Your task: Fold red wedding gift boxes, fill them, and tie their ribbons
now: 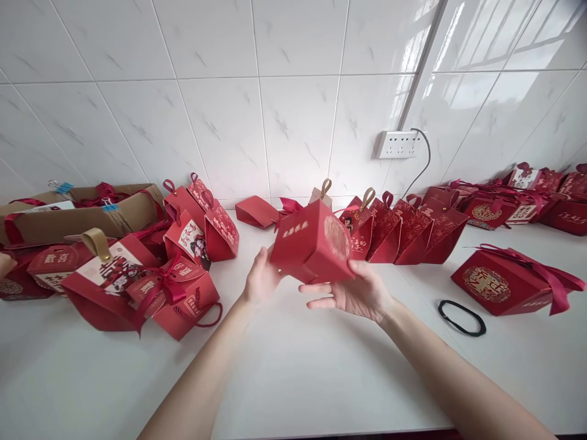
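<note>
Between my two hands, raised above the white table, is a red gift box [302, 238] with gold print, tilted so that a round gold emblem faces right. My left hand [265, 278] grips its lower left edge, the thumb up along the side. At the lower right corner my right hand [355, 290] holds it with the thumb on the edge, while other fingers stretch out beneath. The fingers behind the box are partly hidden. Just behind it stand several red gift boxes with loop handles [385, 235], and a flat red piece [257, 212] lies near the wall.
More gift boxes [178, 299] crowd the left, before a brown carton [132, 211] holding ribbons. A ribboned box [499, 287] and a black hair tie [461, 318] lie right. Another person's hand [5, 264] shows at the left edge. A socket strip [398, 145] is on the tiled wall.
</note>
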Available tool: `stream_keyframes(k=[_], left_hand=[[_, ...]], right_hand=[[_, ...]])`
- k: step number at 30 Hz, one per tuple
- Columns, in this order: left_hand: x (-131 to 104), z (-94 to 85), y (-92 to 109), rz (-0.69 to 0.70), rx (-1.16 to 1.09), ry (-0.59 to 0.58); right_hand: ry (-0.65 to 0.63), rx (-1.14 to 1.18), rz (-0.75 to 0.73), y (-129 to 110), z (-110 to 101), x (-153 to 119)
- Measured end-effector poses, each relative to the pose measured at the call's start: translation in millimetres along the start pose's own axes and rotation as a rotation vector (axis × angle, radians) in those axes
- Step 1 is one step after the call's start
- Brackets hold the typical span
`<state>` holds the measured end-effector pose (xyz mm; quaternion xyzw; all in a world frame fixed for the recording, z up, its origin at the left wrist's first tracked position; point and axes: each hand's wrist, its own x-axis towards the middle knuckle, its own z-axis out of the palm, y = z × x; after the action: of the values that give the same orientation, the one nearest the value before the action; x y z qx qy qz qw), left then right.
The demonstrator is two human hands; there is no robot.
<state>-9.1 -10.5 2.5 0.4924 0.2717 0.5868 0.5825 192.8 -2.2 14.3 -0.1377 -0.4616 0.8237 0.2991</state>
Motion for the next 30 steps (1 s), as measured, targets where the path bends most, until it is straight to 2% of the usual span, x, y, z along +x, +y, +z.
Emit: stream_keyframes(k=[4,9,11,16,20,23,25,26,28,29,30], left_hand=[[-3,-1.2,0,-0.039,-0.038,-0.026],[-2,-1.7,2,-0.040,0.000,-0.199],[-2,-1.6,2,-0.002,0.000,-0.209],[-1,-3.2,3,0.097,0.022,-0.043],[-1,1.9,5,0.052,0.052,-0.002],[0,7.4,6,0.014,0.109,0.101],[3,4.8,3,-0.024,0.197,0.184],[6,0.9,-1,-0.059,0.243,0.227],[14,-9.4,-9,-0.216,0.352,0.286],[19,-14.1,-14,-0.323,0.424,0.336],[22,-17.3,-17,-0.343,0.525,0.369]], right_hand=[[0.053,-0.169,-0.107,3,-10,1],[0.183,-0.266,-0.220,4,-16,1],[0.237,-0.340,-0.281,2,-14,0],[0.268,-0.468,-0.408,-3,-12,-2],[0.270,-0.541,-0.430,-3,-17,0],[0.236,-0.693,-0.470,0,-20,5],[0.145,-0.862,-0.511,3,-23,10],[0.138,-0.960,-0.528,5,-26,13],[0.160,-1.121,-0.444,8,-33,18],[0.217,-1.162,-0.375,9,-37,20],[0.269,-1.206,-0.301,9,-41,21]])
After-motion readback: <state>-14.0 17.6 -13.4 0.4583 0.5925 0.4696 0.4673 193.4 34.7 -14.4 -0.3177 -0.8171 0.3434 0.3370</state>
